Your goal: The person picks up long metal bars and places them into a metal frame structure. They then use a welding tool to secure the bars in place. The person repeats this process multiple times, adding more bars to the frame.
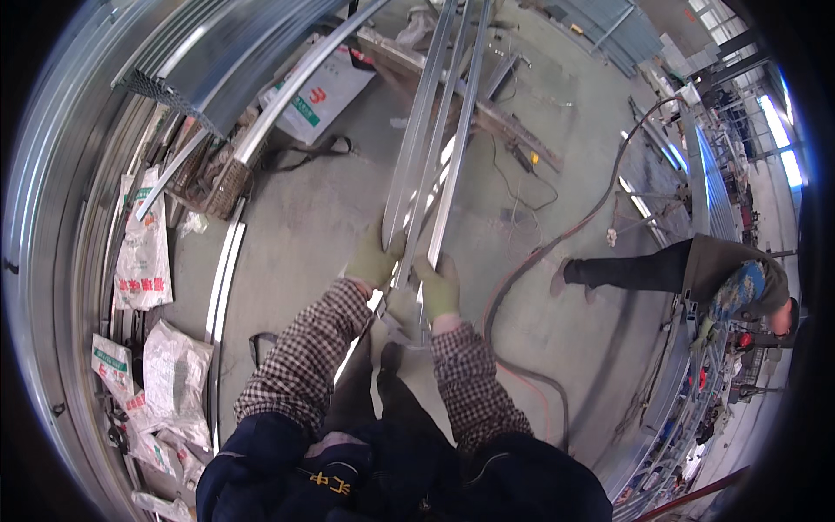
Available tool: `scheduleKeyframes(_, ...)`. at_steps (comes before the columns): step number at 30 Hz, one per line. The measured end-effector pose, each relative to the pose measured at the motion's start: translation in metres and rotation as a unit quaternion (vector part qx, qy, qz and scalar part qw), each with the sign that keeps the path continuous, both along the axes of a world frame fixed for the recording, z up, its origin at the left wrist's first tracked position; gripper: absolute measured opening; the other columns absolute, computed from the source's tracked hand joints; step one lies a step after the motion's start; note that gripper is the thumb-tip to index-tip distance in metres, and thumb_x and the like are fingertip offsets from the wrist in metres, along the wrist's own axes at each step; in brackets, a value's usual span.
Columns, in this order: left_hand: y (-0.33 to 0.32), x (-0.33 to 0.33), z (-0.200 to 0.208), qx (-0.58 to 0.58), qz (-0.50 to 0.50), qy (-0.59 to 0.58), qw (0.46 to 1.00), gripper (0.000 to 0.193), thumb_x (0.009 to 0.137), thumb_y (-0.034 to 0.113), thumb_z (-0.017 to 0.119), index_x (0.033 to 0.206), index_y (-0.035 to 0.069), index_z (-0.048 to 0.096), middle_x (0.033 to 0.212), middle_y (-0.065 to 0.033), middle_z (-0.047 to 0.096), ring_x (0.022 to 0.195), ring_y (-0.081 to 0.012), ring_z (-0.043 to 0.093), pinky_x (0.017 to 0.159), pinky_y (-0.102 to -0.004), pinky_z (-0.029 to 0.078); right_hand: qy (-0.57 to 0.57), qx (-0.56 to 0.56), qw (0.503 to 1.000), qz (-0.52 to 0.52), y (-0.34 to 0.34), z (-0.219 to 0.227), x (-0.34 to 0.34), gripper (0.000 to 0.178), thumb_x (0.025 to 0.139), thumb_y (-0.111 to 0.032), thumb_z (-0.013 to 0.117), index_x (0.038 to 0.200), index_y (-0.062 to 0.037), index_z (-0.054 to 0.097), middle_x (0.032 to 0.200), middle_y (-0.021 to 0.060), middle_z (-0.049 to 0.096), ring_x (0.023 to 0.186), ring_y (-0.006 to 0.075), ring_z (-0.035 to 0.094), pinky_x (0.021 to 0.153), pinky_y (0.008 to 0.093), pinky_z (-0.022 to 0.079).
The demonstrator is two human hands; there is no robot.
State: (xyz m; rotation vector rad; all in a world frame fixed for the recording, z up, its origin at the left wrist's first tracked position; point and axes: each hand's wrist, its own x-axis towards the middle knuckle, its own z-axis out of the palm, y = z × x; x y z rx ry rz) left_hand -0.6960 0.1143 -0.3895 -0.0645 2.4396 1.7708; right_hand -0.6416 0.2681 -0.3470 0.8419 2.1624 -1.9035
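Note:
Long, shiny metal profiles (417, 130) run from in front of my body away to the far edge of the head view. My left hand (376, 258), in a pale green work glove, closes around the near part of the left profile. To its right, my right hand (440, 287), gloved the same way, has its fingers wrapped on the right metal profile (454, 165). A narrow gap separates the lengths between my hands. Their near ends hang above the floor by my feet, partly hidden by my hands and sleeves.
Stacked metal profiles (217, 52) and a wicker basket (209, 178) stand at left, with white sacks (177, 370) nearer. A dark hose (557, 239) snakes along the floor at right. A wooden beam (513, 130) lies ahead. Another person (696, 270) bends over a workbench at right.

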Motion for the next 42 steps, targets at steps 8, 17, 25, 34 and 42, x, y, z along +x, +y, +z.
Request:
scheduleKeyframes(8,0.001,0.002,-0.003,0.024,-0.019,0.046,0.998,0.077,0.105,0.038,0.065,0.162,-0.003,0.035,0.15,-0.0294,0.057,0.14,-0.0374,0.056,0.118,-0.0428,0.043,0.044,-0.051,0.987,0.146,0.031,-0.027,-0.037,0.069,0.103,-0.052,0.064,0.142,0.0051,0.061,0.126,0.0164,0.071,0.116,0.0243,0.064,0.098,0.0373,0.051)
scheduleKeyframes(17,0.009,0.002,0.012,0.024,0.012,-0.02,0.999,0.08,0.103,0.039,0.065,0.165,0.0,0.032,0.153,-0.03,0.056,0.143,-0.0384,0.055,0.119,-0.0397,0.043,0.035,-0.045,0.995,0.087,0.005,-0.054,-0.002,0.067,0.11,-0.053,0.053,0.144,0.0041,0.061,0.137,0.021,0.07,0.131,0.0307,0.062,0.116,0.0381,0.043)
scheduleKeyframes(25,0.01,0.001,0.011,0.06,-0.014,0.049,0.997,0.07,0.105,0.029,0.064,0.161,-0.001,0.037,0.151,-0.0246,0.057,0.141,-0.0319,0.055,0.12,-0.0397,0.041,0.091,-0.063,0.983,0.149,0.013,-0.053,-0.049,0.064,0.113,-0.051,0.048,0.147,0.0017,0.059,0.143,0.026,0.066,0.135,0.0396,0.061,0.114,0.0429,0.047)
scheduleKeyframes(34,0.004,-0.006,0.009,-0.021,-0.036,0.041,0.998,0.071,0.104,0.038,0.067,0.159,0.0,0.043,0.146,-0.0241,0.062,0.135,-0.0342,0.06,0.115,-0.0428,0.044,-0.033,-0.148,0.981,0.124,0.009,-0.027,0.009,0.069,0.107,-0.053,0.063,0.142,0.0063,0.061,0.133,0.0192,0.071,0.126,0.027,0.065,0.111,0.0368,0.048)
scheduleKeyframes(42,0.033,-0.016,0.048,-0.323,-0.014,-0.04,0.945,0.11,0.088,0.064,0.075,0.155,-0.012,0.03,0.135,-0.0418,0.062,0.125,-0.0516,0.066,0.108,-0.0505,0.053,0.004,-0.121,0.977,0.178,0.019,-0.063,-0.003,0.055,0.106,-0.047,0.068,0.132,0.0019,0.069,0.108,0.0119,0.076,0.099,0.0216,0.07,0.092,0.0344,0.055)
